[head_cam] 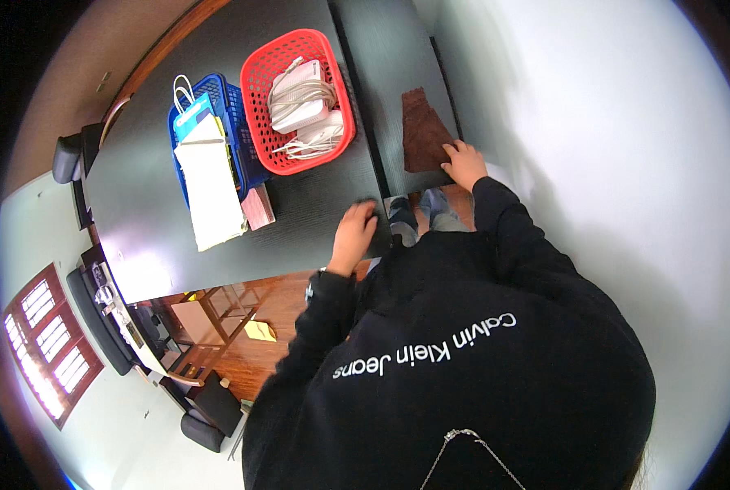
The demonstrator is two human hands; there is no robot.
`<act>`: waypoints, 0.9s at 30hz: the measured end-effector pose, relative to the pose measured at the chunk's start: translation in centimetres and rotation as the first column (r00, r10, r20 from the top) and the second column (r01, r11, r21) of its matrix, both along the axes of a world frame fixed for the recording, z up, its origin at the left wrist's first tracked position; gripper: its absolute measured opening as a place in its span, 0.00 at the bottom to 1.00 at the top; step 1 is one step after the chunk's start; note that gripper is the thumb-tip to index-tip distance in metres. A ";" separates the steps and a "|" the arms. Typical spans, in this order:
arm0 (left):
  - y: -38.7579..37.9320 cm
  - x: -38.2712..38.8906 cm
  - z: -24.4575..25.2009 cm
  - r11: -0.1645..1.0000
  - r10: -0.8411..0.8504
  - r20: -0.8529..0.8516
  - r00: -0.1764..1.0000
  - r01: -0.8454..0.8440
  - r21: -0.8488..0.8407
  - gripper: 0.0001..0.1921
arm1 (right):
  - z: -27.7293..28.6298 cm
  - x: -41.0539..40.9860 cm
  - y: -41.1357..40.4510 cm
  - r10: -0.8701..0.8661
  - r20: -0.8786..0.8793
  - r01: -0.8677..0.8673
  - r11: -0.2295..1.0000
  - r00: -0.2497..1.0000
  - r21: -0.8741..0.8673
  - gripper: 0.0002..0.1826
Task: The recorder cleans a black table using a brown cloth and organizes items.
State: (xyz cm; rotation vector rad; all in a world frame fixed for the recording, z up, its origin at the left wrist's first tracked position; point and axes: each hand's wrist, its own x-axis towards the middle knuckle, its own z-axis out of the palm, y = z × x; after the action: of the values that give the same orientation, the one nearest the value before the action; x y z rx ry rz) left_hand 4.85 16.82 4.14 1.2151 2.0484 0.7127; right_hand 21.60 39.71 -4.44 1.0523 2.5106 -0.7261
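My right hand (pixel 465 165) rests at the lower right corner of a brown cloth (pixel 425 136), its fingertips on the cloth's edge; whether it pinches the fabric is unclear. The cloth lies spread on a narrow dark surface beside the wider black tabletop (pixel 316 208). My left hand (pixel 355 234) is on the black tabletop near its front edge, fingers slightly curled and a little blurred, with no object seen in it. Beyond it stands a red plastic basket (pixel 348 131) with a white electronic box (pixel 301 110) and bundled white cables inside.
Left of the red basket is a blue plastic basket (pixel 242 147) with a blue and white paper bag (pixel 195 119) and a white folded item (pixel 209 190) across it. A pink item (pixel 258 207) lies partly beneath. A white wall (pixel 573 141) borders the right side. Wooden chairs (pixel 209 315) stand lower left.
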 end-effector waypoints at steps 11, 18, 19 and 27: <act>-15.5 0.7 -3.1 0.592 0.616 -0.082 0.784 -0.529 -0.608 0.27 | -5.0 -7.1 -0.5 0.194 -0.314 -0.108 0.956 0.929 0.273 0.26; -13.8 0.7 -4.5 0.384 0.892 0.118 0.437 -0.594 -0.707 0.37 | -7.3 -9.4 1.0 0.233 -0.259 -0.145 0.937 0.937 0.318 0.31; -14.4 0.8 -5.0 0.361 0.897 0.096 0.431 -0.590 -0.723 0.37 | -7.4 -10.0 1.4 0.231 -0.274 -0.138 0.937 0.934 0.321 0.31; -17.0 1.5 -6.7 0.413 0.892 0.164 0.422 -0.611 -0.675 0.29 | -9.1 -17.6 8.0 0.190 -0.291 -0.040 0.891 0.938 0.453 0.32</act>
State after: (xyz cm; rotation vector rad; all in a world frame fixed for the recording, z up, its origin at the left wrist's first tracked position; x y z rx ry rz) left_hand 6.36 -0.17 -2.58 -0.3804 2.0452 0.6886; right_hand 3.95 47.72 -13.54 0.9615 3.0996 -0.3156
